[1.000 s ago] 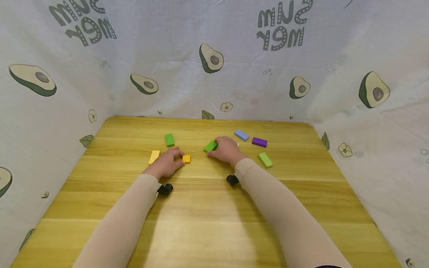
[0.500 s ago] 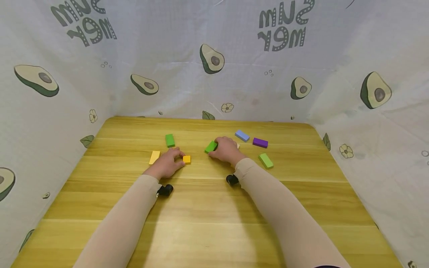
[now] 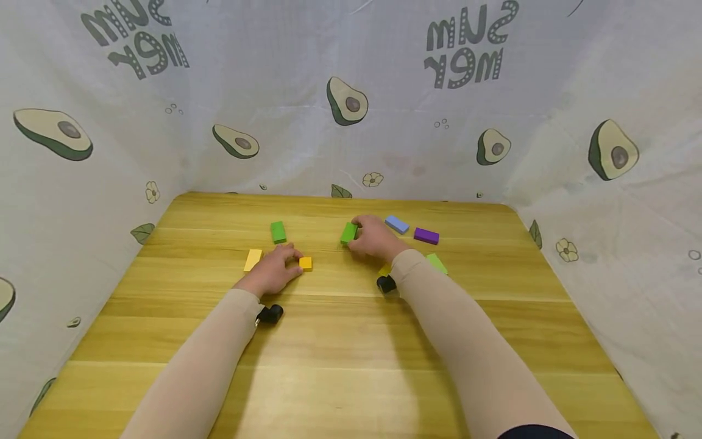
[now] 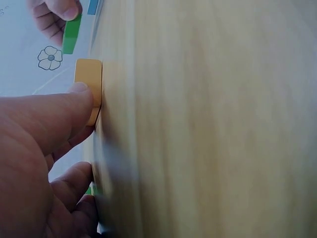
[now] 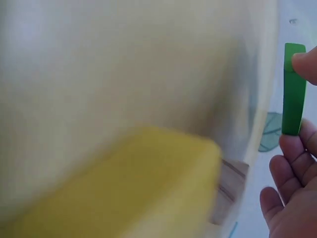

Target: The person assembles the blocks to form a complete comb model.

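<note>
In the head view my left hand [image 3: 272, 268] rests on the wooden table and pinches a small orange block [image 3: 305, 263] between thumb and fingers. The left wrist view has the thumb against that orange block [image 4: 89, 79], which stands at the table surface. Farther back and to the right, my right hand [image 3: 377, 236] pinches a green block [image 3: 348, 233] by its two ends. Up close in the right wrist view, this green block [image 5: 293, 94] sits between the thumb and a fingertip. A yellow block [image 3: 385, 269] lies beneath the right wrist, partly covered.
On the table [image 3: 329, 366] lie another green block [image 3: 278, 231], a pale yellow block [image 3: 253, 260] beside the left hand, a blue block [image 3: 397, 224] and a purple block [image 3: 426, 235]. The right sleeve partly covers a light green block [image 3: 437, 263]. A printed cloth [image 3: 285, 73] surrounds the table.
My right hand has moved slightly back and to the right with the green block, which has turned more lengthwise. The left hand and its orange block have stayed in place.
</note>
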`<state>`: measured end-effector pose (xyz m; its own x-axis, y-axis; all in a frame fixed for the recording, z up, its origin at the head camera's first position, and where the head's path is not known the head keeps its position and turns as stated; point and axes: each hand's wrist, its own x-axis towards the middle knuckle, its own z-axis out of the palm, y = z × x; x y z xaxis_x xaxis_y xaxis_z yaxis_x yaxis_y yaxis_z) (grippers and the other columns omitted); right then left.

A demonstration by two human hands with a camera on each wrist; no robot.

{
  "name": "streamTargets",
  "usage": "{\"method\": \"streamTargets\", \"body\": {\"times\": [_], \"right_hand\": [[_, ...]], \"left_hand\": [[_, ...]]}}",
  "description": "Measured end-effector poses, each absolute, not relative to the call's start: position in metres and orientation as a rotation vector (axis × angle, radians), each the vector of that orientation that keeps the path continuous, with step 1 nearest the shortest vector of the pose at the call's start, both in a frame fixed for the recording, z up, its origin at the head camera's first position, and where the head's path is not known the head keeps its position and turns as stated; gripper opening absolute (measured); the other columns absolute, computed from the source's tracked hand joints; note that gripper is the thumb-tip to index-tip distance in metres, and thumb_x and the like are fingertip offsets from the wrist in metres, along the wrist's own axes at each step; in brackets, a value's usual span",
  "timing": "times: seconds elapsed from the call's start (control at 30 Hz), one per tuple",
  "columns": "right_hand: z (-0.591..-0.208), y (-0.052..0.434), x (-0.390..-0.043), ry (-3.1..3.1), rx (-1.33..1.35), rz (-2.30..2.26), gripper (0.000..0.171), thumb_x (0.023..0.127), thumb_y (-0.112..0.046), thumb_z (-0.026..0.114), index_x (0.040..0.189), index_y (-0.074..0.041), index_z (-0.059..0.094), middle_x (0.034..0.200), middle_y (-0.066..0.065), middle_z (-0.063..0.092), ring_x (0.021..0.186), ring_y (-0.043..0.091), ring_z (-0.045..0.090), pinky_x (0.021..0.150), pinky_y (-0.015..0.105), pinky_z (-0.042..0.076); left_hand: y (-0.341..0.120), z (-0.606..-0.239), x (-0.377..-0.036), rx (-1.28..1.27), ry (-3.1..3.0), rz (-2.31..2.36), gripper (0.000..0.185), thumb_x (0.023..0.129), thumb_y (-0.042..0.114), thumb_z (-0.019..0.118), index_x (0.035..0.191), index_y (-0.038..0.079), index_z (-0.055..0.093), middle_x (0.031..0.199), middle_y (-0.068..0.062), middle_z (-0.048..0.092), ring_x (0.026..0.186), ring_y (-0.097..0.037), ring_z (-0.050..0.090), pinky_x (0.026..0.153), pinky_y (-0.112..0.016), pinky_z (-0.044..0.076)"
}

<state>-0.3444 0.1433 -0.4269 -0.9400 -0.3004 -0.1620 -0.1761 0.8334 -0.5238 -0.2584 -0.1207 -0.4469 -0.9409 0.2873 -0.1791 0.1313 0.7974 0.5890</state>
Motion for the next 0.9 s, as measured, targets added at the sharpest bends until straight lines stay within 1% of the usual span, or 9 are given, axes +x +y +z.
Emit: {"method": "streamTargets", "body": {"times": [0.13, 0.2, 0.27, 0.4, 0.47, 0.63, 0.77, 0.9], "right_hand": [[-0.419, 0.146, -0.354, 2.704, -0.366, -0.887, 0.071, 0.077, -0.021, 0.070, 0.139, -0.009, 0.039, 0.139, 0.010, 0.041, 0.118, 0.023, 0.044, 0.101, 0.037, 0.039], [-0.417, 0.147, -0.360, 2.706, -0.397, -0.869, 0.070, 0.077, -0.021, 0.070, 0.139, -0.009, 0.039, 0.138, 0.011, 0.041, 0.117, 0.024, 0.044, 0.100, 0.038, 0.040], [-0.416, 0.149, -0.366, 2.730, -0.450, -0.803, 0.069, 0.078, -0.023, 0.069, 0.138, -0.008, 0.040, 0.137, 0.011, 0.042, 0.120, 0.025, 0.043, 0.103, 0.038, 0.038], [-0.419, 0.152, -0.378, 2.705, -0.479, -0.791, 0.070, 0.078, -0.023, 0.069, 0.139, -0.008, 0.039, 0.138, 0.011, 0.043, 0.125, 0.026, 0.041, 0.105, 0.038, 0.036], [-0.421, 0.153, -0.383, 2.682, -0.481, -0.797, 0.071, 0.078, -0.023, 0.069, 0.139, -0.008, 0.038, 0.138, 0.011, 0.043, 0.124, 0.025, 0.042, 0.104, 0.037, 0.037], [-0.427, 0.153, -0.394, 2.646, -0.485, -0.805, 0.069, 0.077, -0.020, 0.070, 0.137, -0.007, 0.040, 0.134, 0.010, 0.046, 0.112, 0.021, 0.047, 0.097, 0.033, 0.042], [-0.432, 0.151, -0.399, 2.627, -0.490, -0.821, 0.066, 0.074, -0.015, 0.070, 0.134, -0.006, 0.044, 0.123, 0.008, 0.051, 0.102, 0.022, 0.049, 0.090, 0.032, 0.044], [-0.437, 0.150, -0.402, 2.618, -0.487, -0.806, 0.064, 0.072, -0.013, 0.069, 0.132, -0.007, 0.047, 0.113, 0.006, 0.052, 0.097, 0.023, 0.049, 0.084, 0.031, 0.045]], "left_hand": [[-0.121, -0.449, -0.259, 0.322, 2.727, 0.877, 0.032, 0.093, 0.035, 0.055, 0.122, 0.022, 0.054, 0.154, -0.008, 0.021, 0.144, -0.032, 0.007, 0.114, -0.054, 0.010], [-0.120, -0.450, -0.260, 0.327, 2.725, 0.882, 0.032, 0.093, 0.034, 0.055, 0.121, 0.021, 0.054, 0.154, -0.009, 0.021, 0.144, -0.032, 0.007, 0.114, -0.053, 0.007], [-0.120, -0.451, -0.260, 0.319, 2.728, 0.880, 0.031, 0.092, 0.035, 0.056, 0.121, 0.022, 0.054, 0.154, -0.007, 0.021, 0.144, -0.030, 0.007, 0.115, -0.051, 0.006], [-0.118, -0.452, -0.260, 0.325, 2.736, 0.876, 0.032, 0.092, 0.035, 0.055, 0.121, 0.022, 0.054, 0.154, -0.007, 0.022, 0.144, -0.030, 0.008, 0.115, -0.053, 0.008], [-0.117, -0.452, -0.260, 0.315, 2.738, 0.871, 0.032, 0.092, 0.036, 0.055, 0.121, 0.023, 0.054, 0.154, -0.005, 0.022, 0.144, -0.030, 0.008, 0.114, -0.053, 0.010], [-0.116, -0.451, -0.259, 0.315, 2.739, 0.870, 0.032, 0.092, 0.035, 0.055, 0.121, 0.022, 0.054, 0.154, -0.006, 0.021, 0.144, -0.030, 0.008, 0.114, -0.053, 0.009], [-0.116, -0.451, -0.258, 0.322, 2.750, 0.870, 0.032, 0.092, 0.034, 0.056, 0.122, 0.021, 0.054, 0.154, -0.007, 0.022, 0.144, -0.030, 0.009, 0.114, -0.053, 0.008], [-0.115, -0.451, -0.257, 0.303, 2.749, 0.873, 0.031, 0.092, 0.034, 0.056, 0.121, 0.021, 0.054, 0.154, -0.007, 0.022, 0.144, -0.031, 0.009, 0.114, -0.053, 0.011]]}}
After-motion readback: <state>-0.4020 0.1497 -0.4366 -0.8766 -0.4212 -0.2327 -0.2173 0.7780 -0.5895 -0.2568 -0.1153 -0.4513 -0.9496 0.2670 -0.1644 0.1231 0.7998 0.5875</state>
